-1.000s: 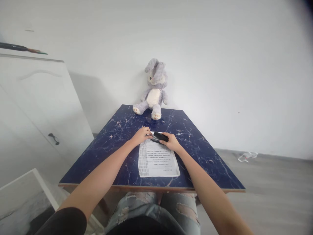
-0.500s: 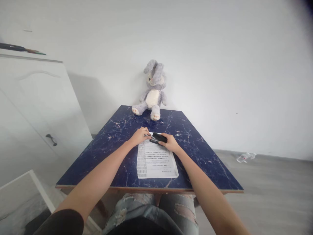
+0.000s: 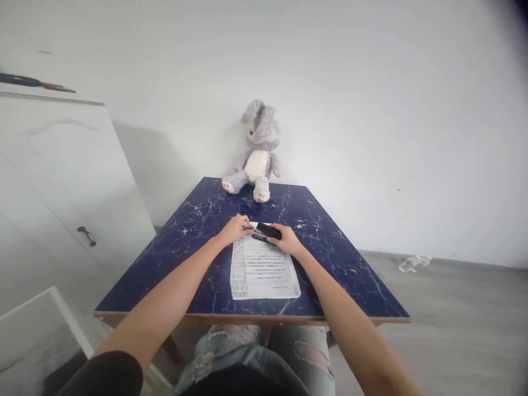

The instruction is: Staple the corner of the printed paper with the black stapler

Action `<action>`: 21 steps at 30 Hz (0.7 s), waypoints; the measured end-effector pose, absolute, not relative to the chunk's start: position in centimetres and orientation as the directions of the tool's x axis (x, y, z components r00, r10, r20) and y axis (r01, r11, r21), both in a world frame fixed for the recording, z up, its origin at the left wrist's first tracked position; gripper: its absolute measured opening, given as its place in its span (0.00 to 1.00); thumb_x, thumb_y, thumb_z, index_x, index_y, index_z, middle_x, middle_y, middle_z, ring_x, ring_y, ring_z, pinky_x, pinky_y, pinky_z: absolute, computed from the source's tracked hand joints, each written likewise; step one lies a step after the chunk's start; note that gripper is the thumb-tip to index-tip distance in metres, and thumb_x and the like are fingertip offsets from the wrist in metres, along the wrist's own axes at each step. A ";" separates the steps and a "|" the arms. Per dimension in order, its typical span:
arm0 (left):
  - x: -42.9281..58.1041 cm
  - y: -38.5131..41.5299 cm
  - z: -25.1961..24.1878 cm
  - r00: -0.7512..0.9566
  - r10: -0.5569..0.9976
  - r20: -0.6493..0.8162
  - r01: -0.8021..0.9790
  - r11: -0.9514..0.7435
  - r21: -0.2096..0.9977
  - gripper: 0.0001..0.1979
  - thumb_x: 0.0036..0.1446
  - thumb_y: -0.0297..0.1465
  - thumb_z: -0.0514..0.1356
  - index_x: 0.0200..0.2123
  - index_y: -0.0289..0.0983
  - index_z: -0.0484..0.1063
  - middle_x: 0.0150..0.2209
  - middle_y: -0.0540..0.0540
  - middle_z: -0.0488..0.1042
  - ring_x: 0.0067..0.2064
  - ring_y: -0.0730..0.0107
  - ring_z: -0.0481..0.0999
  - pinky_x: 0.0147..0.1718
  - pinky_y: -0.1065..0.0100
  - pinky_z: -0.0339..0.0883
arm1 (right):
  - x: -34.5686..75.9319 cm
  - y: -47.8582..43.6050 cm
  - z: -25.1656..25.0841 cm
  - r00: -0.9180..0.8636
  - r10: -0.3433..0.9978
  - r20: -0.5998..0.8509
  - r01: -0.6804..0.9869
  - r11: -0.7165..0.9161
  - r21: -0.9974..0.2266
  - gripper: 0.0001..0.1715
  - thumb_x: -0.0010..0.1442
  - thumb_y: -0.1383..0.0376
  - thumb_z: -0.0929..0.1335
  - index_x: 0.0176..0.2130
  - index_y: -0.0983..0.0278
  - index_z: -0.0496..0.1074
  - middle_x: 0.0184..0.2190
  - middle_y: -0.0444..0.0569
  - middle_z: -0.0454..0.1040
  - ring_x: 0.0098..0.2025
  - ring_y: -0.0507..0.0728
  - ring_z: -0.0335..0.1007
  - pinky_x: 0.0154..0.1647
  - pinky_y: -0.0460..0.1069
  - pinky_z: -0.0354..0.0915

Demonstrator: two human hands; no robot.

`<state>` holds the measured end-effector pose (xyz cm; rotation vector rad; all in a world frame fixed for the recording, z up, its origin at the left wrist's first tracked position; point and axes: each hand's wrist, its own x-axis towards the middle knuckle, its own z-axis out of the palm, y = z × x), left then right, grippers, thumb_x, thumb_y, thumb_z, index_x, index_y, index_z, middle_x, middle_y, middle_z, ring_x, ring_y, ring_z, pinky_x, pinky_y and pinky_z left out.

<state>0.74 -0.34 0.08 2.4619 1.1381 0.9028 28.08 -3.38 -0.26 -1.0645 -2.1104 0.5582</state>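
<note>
A black stapler (image 3: pixel 269 231) is held over the upper part of some printed paper sheets (image 3: pixel 266 275), its top arm lifted from its base. My right hand (image 3: pixel 286 240) grips the stapler from the right, thumb and fingers on either side. My left hand (image 3: pixel 238 228) is at the stapler's left end, its fingers pinched together. A small dark bit shows at those fingertips, too small to name. The print on the paper appears upside down, and the sheets lie flat near the table's front edge.
A grey plush rabbit (image 3: pixel 259 146) sits at the back of the blue marbled table (image 3: pixel 165 264), against the wall. To the left stands a white cabinet (image 3: pixel 61 181) with a brush (image 3: pixel 37 82) on top. Clear plastic wrapping (image 3: pixel 413 263) lies on the floor at right.
Very little differs. The view has shifted slightly; both hands keep their places at the stapler, and the paper stays where it was.
</note>
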 end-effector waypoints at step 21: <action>-0.3 -0.1 0.0 0.662 0.615 0.428 0.447 -0.783 0.433 0.15 0.70 0.38 0.60 0.52 0.43 0.84 0.45 0.42 0.78 0.47 0.59 0.76 0.52 0.60 0.66 | 30.2 -2.4 -0.5 -0.389 0.850 0.357 0.425 0.509 -0.749 0.23 0.52 0.59 0.75 0.48 0.65 0.81 0.41 0.50 0.82 0.42 0.62 0.77 0.48 0.54 0.69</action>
